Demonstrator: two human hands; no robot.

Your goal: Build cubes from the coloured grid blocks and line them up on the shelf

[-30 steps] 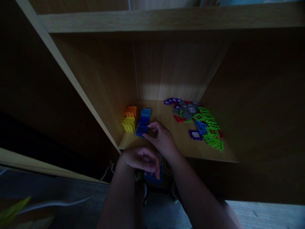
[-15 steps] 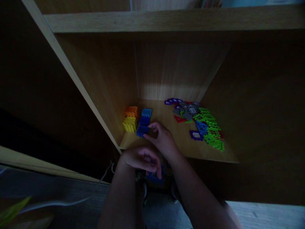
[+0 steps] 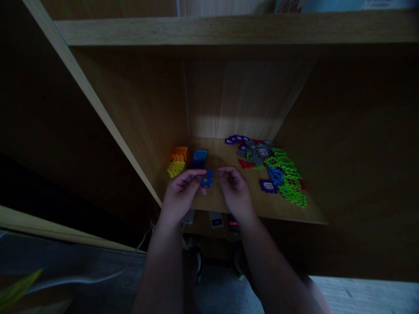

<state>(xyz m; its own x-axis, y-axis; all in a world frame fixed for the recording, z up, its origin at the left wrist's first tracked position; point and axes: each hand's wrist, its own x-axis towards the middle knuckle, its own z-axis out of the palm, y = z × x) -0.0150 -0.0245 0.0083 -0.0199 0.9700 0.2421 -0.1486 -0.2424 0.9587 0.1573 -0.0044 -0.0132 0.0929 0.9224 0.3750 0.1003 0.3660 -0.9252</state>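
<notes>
My left hand [image 3: 181,189] pinches a blue interlocking tile [image 3: 208,179] with notched edges between thumb and fingers, above the shelf's front. To its right is my right hand [image 3: 235,185], its fingers curled and thumb close to the index finger. A small gap separates those fingertips from the tile; whether they hold anything is hidden. Behind my left hand stand a yellow tile stack [image 3: 176,168], an orange stack [image 3: 180,153] and a light blue stack [image 3: 200,155]. Darker blue tiles [image 3: 198,164] in front of the light blue stack are partly covered by the hand.
On the shelf board [image 3: 252,205], loose green tiles [image 3: 288,168], grey tiles [image 3: 258,150] and purple window tiles [image 3: 268,186] spread to the right. An upper shelf edge [image 3: 209,30] runs overhead. Below the board are a small device with lit dots [image 3: 216,221] and cables.
My left hand has risen from below the shelf's front with the blue tile. My right hand has moved right, away from the dark blue stack.
</notes>
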